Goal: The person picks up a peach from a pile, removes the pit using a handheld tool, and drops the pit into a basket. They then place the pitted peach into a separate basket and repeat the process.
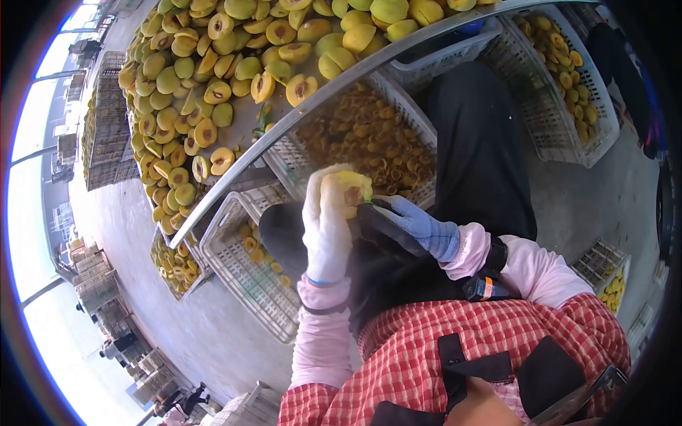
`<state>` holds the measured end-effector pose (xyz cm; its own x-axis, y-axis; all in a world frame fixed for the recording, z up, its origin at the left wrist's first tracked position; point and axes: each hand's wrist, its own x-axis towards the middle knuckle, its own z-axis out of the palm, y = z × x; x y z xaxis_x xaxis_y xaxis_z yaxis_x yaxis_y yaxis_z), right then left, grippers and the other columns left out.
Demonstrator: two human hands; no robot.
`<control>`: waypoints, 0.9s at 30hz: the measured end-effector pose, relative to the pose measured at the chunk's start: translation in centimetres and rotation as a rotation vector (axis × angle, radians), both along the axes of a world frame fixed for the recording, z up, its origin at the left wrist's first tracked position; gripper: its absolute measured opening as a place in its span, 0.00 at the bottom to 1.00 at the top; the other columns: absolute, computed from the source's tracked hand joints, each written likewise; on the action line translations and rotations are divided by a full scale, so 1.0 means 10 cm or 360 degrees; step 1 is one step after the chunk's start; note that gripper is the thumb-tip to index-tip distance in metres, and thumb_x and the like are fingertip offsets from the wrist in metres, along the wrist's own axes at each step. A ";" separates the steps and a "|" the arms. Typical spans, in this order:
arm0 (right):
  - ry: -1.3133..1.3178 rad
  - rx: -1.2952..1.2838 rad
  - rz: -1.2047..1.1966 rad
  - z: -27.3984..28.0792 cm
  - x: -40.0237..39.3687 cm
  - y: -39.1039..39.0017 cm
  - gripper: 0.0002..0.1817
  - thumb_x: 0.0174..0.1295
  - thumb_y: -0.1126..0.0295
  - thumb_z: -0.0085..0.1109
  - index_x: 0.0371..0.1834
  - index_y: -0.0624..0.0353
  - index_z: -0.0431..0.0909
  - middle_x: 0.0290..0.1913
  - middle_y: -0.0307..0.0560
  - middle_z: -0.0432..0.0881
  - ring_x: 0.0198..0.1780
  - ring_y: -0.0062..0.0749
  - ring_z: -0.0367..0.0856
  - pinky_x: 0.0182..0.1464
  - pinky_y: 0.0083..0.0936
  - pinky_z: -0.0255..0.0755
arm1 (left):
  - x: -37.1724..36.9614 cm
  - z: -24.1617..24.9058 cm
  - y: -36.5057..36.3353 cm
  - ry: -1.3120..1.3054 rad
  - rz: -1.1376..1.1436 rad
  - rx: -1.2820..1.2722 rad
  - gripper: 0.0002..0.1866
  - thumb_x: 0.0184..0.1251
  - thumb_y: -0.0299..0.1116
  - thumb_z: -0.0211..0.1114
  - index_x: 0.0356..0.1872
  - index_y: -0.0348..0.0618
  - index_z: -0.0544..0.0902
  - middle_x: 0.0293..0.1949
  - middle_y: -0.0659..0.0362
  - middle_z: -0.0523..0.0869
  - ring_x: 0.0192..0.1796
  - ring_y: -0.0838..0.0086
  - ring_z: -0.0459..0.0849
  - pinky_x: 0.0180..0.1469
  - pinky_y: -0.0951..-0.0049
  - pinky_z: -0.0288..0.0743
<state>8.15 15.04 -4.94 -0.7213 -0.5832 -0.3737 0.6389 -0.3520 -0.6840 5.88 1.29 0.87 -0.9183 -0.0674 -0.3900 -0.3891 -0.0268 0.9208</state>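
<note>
My left hand (pixel 327 224), in a white glove, is closed around a yellow peach half (pixel 361 183) above my lap. A reddish-brown patch shows at the middle of its cut face. My right hand (pixel 423 226), in a blue-grey glove, is closed close beside the peach on a small tool (pixel 368 202). Only a bit of green shows of it at the fingertips, so its kind is hidden. Below and beyond both hands stands a crate (pixel 423 117) of brown peach pits and scraps.
A metal-edged table (pixel 249 153) heaped with halved peaches (pixel 206 131) curves in front of me. A white crate (pixel 266 302) with some peach halves stands at left, another full crate (pixel 568 142) at right. Stacked crates (pixel 106 128) line the far left floor.
</note>
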 end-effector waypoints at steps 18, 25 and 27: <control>-0.1395 -0.2183 0.0662 -0.19 0.12 0.04 0.25 0.74 0.42 0.39 0.35 0.51 0.73 0.20 0.36 0.68 0.16 0.19 0.66 0.15 0.18 0.60 | -0.12 -0.37 -0.11 0.0779 -0.0510 -0.0266 0.12 0.69 0.34 0.59 0.46 0.35 0.80 0.39 0.52 0.86 0.35 0.66 0.85 0.40 0.71 0.79; -0.1458 -0.2091 0.0541 -0.31 0.17 0.04 0.26 0.74 0.41 0.38 0.36 0.51 0.75 0.20 0.37 0.69 0.16 0.23 0.67 0.16 0.20 0.63 | 0.16 -0.59 0.08 0.0094 -0.0006 0.0623 0.24 0.81 0.47 0.44 0.49 0.35 0.79 0.41 0.56 0.83 0.42 0.76 0.82 0.46 0.76 0.75; -0.1469 -0.1892 0.0570 -0.33 0.15 0.07 0.26 0.74 0.41 0.38 0.36 0.52 0.75 0.20 0.37 0.70 0.17 0.23 0.68 0.16 0.21 0.63 | 0.15 -0.56 0.07 0.0141 -0.0016 0.0494 0.21 0.80 0.45 0.47 0.48 0.36 0.80 0.37 0.58 0.85 0.37 0.76 0.82 0.42 0.77 0.76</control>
